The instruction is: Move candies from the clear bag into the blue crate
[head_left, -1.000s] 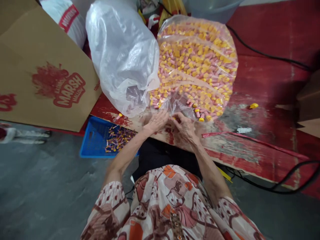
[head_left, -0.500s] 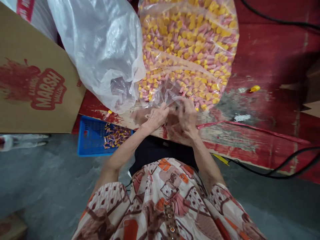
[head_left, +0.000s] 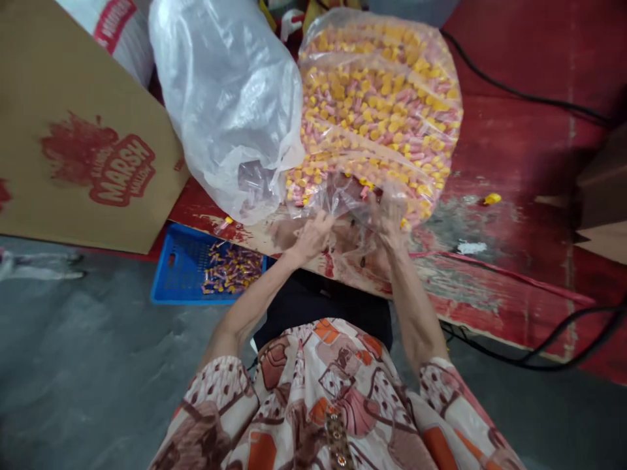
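A large clear plastic bag (head_left: pixel 382 111) full of small yellow-and-pink pieces lies on the worn red table (head_left: pixel 514 163). My left hand (head_left: pixel 313 236) grips the bag's near edge at the table's front. My right hand (head_left: pixel 389 222) reaches into the bag's mouth, partly veiled by the plastic, fingers among the pieces. A second, mostly hollow clear bag (head_left: pixel 230 98) bulges just left of the full one.
A brown carton (head_left: pixel 73 130) printed "MARSH MALLOW" stands at the left. Below the table edge a blue crate (head_left: pixel 183 274) holds several small pieces. One yellow piece (head_left: pixel 492 198) lies loose on the table. Black cables (head_left: pixel 539 359) run along the right.
My right hand has moved forward from the bag's edge into its mouth. My left hand stays at the edge. The view has shifted slightly.
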Demonstrator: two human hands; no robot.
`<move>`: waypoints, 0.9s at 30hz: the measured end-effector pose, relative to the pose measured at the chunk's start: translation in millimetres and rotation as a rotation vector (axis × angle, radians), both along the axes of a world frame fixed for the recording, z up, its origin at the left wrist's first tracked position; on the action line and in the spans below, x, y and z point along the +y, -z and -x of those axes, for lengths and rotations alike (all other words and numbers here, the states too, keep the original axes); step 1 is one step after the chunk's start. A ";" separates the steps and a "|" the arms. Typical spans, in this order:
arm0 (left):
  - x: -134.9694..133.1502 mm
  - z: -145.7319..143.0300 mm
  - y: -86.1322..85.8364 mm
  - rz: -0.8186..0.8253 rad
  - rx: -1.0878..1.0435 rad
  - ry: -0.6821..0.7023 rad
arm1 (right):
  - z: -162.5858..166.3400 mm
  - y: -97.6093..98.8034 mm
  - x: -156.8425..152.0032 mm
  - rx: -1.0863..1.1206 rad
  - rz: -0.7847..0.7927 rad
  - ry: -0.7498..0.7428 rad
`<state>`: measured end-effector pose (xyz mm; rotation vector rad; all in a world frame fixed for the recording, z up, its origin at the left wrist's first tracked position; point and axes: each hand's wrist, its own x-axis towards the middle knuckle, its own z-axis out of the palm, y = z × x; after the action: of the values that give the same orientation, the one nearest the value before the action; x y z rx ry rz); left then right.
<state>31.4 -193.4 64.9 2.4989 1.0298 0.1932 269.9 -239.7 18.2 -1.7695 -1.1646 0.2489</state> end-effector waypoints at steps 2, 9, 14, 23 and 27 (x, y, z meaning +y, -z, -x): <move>-5.5 -9.3 -2.1 -0.007 0.084 0.033 | 17.2 -10.9 3.4 0.030 -0.036 0.036; -9.3 61.0 -8.0 -0.150 -0.007 -0.155 | 102.0 -21.2 -0.2 0.162 -0.088 -0.127; -25.2 177.7 -5.4 -0.367 0.083 -0.668 | 119.8 4.8 6.1 0.147 -0.010 -0.191; 86.5 140.8 6.7 -0.301 -0.174 -0.753 | 120.7 17.6 4.4 0.070 -0.026 -0.216; 124.9 116.2 16.3 -0.176 -0.362 -0.845 | 119.1 14.4 3.4 0.028 -0.022 -0.215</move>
<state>-84.7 -68.6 48.6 1.8907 1.8802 0.9708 150.8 -236.4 3.8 -1.6171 -1.3338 0.3855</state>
